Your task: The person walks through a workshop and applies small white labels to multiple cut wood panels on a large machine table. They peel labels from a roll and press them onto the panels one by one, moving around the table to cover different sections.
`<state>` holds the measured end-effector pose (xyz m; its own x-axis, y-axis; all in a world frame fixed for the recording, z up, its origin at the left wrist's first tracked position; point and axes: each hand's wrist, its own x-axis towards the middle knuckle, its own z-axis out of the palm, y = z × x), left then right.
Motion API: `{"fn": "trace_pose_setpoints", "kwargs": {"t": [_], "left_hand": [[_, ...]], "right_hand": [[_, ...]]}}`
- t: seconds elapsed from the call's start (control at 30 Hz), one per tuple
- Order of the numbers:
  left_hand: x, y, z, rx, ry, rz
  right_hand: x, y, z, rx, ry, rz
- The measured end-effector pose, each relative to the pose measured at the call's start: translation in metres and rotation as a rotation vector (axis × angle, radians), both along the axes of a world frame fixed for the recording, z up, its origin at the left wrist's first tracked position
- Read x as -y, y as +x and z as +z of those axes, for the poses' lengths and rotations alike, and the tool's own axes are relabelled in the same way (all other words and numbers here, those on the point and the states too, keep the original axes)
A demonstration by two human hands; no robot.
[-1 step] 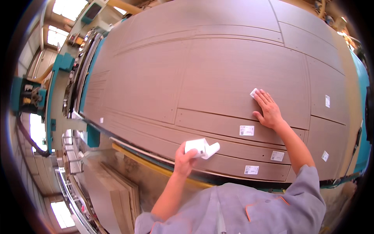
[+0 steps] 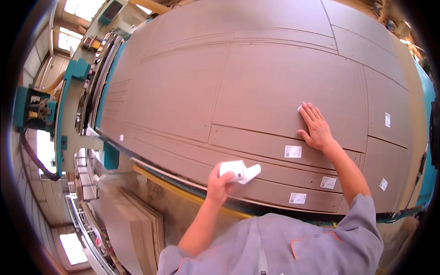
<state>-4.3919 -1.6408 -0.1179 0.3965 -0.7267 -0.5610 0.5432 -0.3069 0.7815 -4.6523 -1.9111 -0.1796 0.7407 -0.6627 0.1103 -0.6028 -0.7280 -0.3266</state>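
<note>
My right hand [image 2: 316, 129] lies flat on a large brown-grey board panel [image 2: 284, 82], fingers stretched out and pressed together. Its fingertips cover most of a small white label [image 2: 299, 108], of which only a corner shows. In my left hand [image 2: 219, 184] is a roll of white labels [image 2: 233, 170], gripped between thumb and fingers above the panel's near edge. A loose strip of backing paper [image 2: 251, 173] curls off the roll to the right. Between my arms, a printed label [image 2: 293, 151] sticks to a narrow cut piece, with another label [image 2: 298, 198] nearer to me.
Cut lines divide the panel into several pieces. More labels [image 2: 387, 120] sit on the right-hand pieces. A teal machine [image 2: 68, 91] stands at the left. Below the table edge, a yellow rail [image 2: 169, 184] runs along, and boards [image 2: 137, 224] lean at the lower left.
My right fingers have come to cover more of the small label. The whole view has shifted slightly; my left hand still holds the roll.
</note>
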Motion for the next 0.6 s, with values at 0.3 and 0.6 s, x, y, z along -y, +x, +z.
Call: {"fn": "trace_pose_setpoints", "kwargs": {"t": [0.3,0.6], "left_hand": [[-0.006,-0.001,0.040,0.085,-0.144,-0.057],[-0.039,-0.005,0.054,0.216,-0.172,-0.023]], "right_hand": [[-0.058,-0.023,0.022,-0.031,0.032,-0.070],[-0.190,0.099,0.135,0.626,0.166,0.394]]}}
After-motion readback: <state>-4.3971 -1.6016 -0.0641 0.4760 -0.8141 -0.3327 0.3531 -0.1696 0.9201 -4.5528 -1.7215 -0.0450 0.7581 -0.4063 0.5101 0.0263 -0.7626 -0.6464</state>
